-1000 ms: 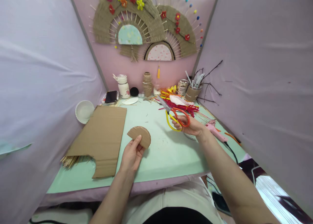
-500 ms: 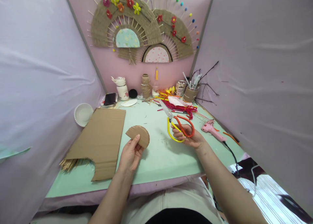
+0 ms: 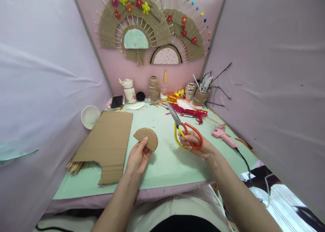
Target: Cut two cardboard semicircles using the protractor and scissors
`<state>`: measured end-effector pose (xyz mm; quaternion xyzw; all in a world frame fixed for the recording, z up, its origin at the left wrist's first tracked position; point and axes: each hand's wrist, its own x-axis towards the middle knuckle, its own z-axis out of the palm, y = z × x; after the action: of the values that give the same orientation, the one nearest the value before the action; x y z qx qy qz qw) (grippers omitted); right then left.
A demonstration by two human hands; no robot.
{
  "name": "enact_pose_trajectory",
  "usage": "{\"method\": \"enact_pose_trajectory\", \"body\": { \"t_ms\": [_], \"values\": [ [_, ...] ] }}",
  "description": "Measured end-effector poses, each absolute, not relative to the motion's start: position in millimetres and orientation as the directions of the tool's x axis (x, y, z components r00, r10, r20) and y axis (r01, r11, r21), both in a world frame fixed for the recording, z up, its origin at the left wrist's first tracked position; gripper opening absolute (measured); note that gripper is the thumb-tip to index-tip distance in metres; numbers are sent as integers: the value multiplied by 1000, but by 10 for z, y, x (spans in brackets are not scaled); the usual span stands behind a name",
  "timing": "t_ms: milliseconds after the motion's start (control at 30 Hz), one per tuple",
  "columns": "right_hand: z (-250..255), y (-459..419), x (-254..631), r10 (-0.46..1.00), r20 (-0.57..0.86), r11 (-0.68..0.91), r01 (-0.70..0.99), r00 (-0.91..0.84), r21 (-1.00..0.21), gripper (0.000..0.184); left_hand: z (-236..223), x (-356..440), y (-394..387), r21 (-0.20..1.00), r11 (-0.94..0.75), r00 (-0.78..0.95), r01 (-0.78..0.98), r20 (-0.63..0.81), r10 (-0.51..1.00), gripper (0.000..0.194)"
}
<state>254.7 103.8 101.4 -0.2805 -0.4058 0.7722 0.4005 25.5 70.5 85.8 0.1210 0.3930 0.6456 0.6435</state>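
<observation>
- Left grip (image 3: 138, 157) pinches the half-circle (image 3: 150, 136) of cardboard, apparently already cut out, above the tabletop (image 3: 165, 171).
- Right grip (image 3: 194, 144) holds scissors (image 3: 174, 115) by the handles, apart from the half-circle.
- Notched sheet (image 3: 111, 137) lies left of the left grip; whether trimming remains is unclear.

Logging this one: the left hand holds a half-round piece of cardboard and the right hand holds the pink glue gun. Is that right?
Not quite: in the head view, the right hand holds scissors with red and yellow handles, not the pink glue gun. The left hand does hold a half-round piece of cardboard.
</observation>
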Motion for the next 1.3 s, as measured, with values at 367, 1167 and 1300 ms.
{"method": "enact_pose_trajectory", "body": {
  "t_ms": [367, 1167, 1300],
  "values": [
    [1171, 759, 2386, 859, -85, -186, -155, -504, -970, 22, 876, 236, 702, 629, 141, -115, -764, -348, 930, 8],
    [836, 487, 1766, 999, -18, -18, 15, -45, -1000, 34, 912, 518, 498, 606, -14, -197, -795, -237, 951, 12],
    [892, 553, 1655, 999, -38, -38, -8, 21, -999, 31, 812, 594, 476, 638, -42, -223, -769, -206, 953, 17]
  ]
}}
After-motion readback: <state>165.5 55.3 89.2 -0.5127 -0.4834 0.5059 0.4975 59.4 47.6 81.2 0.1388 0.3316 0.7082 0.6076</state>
